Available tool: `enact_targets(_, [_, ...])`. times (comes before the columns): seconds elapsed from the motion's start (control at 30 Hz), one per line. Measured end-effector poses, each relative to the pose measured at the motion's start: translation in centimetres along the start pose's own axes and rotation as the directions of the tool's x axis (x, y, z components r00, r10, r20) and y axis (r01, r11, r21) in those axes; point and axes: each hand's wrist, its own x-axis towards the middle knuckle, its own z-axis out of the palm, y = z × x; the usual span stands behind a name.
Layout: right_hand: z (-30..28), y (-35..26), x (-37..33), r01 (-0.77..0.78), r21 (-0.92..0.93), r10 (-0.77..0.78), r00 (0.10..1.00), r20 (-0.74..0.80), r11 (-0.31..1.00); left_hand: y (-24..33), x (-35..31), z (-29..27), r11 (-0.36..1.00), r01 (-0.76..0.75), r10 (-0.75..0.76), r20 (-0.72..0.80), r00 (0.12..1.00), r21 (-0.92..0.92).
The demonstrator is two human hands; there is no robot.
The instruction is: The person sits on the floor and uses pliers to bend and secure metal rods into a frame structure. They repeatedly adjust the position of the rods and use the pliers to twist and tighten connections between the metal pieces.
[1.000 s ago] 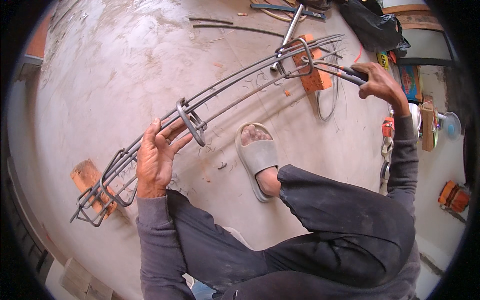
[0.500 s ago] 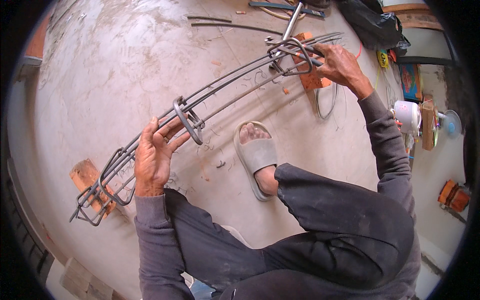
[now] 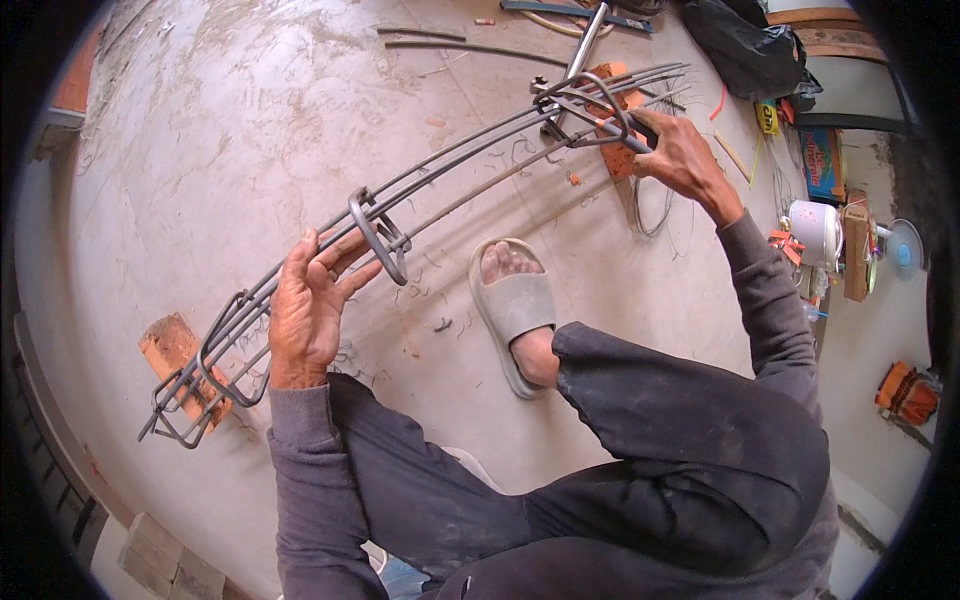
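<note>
A rebar cage (image 3: 440,172) of long thin steel bars with several bent stirrups runs slantwise from lower left to upper right. Its ends rest over a left orange brick (image 3: 172,342) and a right orange brick (image 3: 618,160). My left hand (image 3: 308,315) grips the bars palm up, thumb in front and fingers behind, beside the middle stirrup (image 3: 376,240). In my right hand (image 3: 682,160) are the handles of a pair of pincers (image 3: 628,139), the dark handle partly under my fingers. The pincers' head is at the far-right stirrup, hard to make out among the bars.
Loose bars (image 3: 470,48) and a shiny metal tube (image 3: 586,42) lie at the back. Wire scraps litter the floor around my sandalled foot (image 3: 516,300). Thin wire (image 3: 655,205) lies by the right brick. A black bag (image 3: 745,50) and a white pot (image 3: 815,232) stand at right.
My right hand has shifted slightly down with the pincers' handles, turning at the far-right stirrup. My left hand and the cage have hardly moved.
</note>
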Motion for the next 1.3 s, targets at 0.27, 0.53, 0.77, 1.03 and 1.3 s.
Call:
enact_targets(0.27, [2.0,0.4,-9.1,-0.28,0.13,0.295,0.948,-0.116,0.951,0.1,0.1,0.0,0.999,0.013,-0.013,0.02,1.0,-0.037])
enact_targets(0.53, [-2.0,-0.3,-7.9,-0.294,-0.17,0.29,0.956,-0.052,0.941,0.0,0.1,0.1,0.999,0.0,0.001,0.004,1.0,-0.041])
enact_targets(0.77, [-3.4,0.2,-4.8,-0.102,-0.291,0.101,0.995,-0.019,0.951,0.0,0.2,0.2,0.999,-0.002,0.002,0.017,1.0,-0.039])
enact_targets(1.03, [-3.0,-2.1,-0.3,0.115,-0.336,-0.123,0.992,-0.003,0.935,-0.2,0.3,-0.1,0.999,-0.006,0.006,0.004,1.0,-0.048])
enact_targets(1.3, [-2.5,-3.5,-0.1,-0.013,-0.333,0.032,0.998,0.053,0.943,-0.2,0.3,0.1,1.0,0.017,-0.017,0.019,1.0,-0.009])
